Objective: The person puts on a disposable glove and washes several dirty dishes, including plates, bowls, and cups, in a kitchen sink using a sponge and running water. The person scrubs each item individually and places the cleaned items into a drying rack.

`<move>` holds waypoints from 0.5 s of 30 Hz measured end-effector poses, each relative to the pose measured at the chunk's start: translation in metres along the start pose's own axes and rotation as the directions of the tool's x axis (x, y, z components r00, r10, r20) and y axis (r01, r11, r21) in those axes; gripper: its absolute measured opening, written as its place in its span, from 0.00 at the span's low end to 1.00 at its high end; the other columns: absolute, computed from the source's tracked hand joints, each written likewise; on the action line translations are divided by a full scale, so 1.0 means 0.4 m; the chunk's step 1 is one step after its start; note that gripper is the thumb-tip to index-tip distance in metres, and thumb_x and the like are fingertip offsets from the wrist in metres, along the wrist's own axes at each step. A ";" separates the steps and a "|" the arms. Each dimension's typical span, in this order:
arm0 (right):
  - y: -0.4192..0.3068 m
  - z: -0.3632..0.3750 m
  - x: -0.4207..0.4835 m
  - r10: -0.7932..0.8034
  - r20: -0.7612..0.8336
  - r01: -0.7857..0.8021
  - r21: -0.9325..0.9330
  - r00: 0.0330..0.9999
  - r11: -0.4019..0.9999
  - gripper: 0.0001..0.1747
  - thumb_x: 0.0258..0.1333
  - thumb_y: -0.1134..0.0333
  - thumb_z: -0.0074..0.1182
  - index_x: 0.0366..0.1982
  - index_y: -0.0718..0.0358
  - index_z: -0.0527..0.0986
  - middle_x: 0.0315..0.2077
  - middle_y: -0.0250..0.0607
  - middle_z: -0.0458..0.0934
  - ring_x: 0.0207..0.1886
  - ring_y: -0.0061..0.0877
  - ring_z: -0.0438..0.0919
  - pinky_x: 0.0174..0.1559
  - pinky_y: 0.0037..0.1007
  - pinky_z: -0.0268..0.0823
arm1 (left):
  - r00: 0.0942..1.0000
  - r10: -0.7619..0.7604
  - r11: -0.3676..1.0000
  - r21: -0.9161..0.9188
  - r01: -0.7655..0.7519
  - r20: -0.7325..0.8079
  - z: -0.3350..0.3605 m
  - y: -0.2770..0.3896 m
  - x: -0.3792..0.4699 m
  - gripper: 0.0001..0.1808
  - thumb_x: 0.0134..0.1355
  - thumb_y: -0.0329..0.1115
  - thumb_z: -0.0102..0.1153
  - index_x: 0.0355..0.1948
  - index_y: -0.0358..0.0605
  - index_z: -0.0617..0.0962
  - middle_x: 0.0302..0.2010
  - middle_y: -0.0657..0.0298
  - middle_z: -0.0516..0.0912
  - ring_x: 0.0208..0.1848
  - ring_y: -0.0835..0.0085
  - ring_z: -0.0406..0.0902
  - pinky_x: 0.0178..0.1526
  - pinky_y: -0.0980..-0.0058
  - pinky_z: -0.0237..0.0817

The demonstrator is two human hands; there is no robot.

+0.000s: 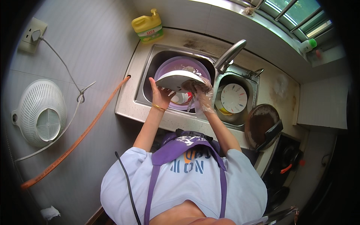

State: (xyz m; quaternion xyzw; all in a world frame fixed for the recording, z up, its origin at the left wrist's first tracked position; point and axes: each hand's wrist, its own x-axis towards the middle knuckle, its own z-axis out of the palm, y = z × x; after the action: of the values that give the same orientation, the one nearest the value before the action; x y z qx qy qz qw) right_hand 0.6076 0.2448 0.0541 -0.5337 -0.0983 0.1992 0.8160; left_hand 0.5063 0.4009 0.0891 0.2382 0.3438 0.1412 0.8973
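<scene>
A white bowl is tilted over a purple plastic basin, which sits in the left bowl of the steel sink. My left hand, bare with a gold bangle at the wrist, supports the bowl's left side from below. On my right hand is a loose clear plastic glove; it presses a brownish cloth or scrubber against the bowl's right side. Inside the basin, partly hidden behind my hands, lies a white dish with a red pattern.
The faucet arches beside the basin. In the right sink bowl rests a patterned white plate. A yellow detergent jug stands at the back left corner. A dark round pan or lid leans at the right counter edge, near the stove.
</scene>
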 end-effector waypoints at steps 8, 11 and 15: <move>-0.149 -0.017 -0.003 -0.632 0.523 0.786 -0.571 0.572 0.238 0.23 0.35 0.76 0.60 0.40 0.59 0.71 0.38 0.42 0.73 0.42 0.39 0.74 0.44 0.35 0.67 | 0.901 -0.355 0.916 -0.098 0.388 0.251 -0.028 0.046 0.057 0.25 0.50 0.26 0.57 0.49 0.28 0.69 0.45 0.45 0.77 0.45 0.59 0.78 0.49 0.62 0.71; -0.140 -0.045 -0.008 -0.617 0.573 0.811 -0.550 0.539 0.198 0.25 0.34 0.76 0.61 0.40 0.58 0.70 0.38 0.42 0.73 0.42 0.40 0.74 0.44 0.36 0.67 | 0.874 -0.414 0.909 0.063 0.412 0.254 -0.027 0.044 0.063 0.26 0.50 0.28 0.58 0.50 0.29 0.69 0.45 0.46 0.77 0.46 0.59 0.77 0.51 0.61 0.69; -0.071 -0.091 -0.022 -0.610 0.452 0.703 -0.663 0.651 0.258 0.25 0.37 0.78 0.58 0.42 0.57 0.70 0.39 0.43 0.73 0.42 0.41 0.73 0.46 0.36 0.66 | 0.920 -0.277 0.959 0.143 0.245 0.278 -0.006 0.045 0.060 0.27 0.48 0.24 0.58 0.51 0.31 0.67 0.44 0.50 0.77 0.47 0.61 0.76 0.53 0.62 0.67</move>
State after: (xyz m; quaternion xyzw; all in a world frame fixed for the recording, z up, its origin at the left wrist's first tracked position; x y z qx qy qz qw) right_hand 0.6196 0.2005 0.0655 -0.7352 -0.4302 -0.1969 0.4855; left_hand 0.5203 0.4269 0.0837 0.2557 0.2418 -0.0352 0.9354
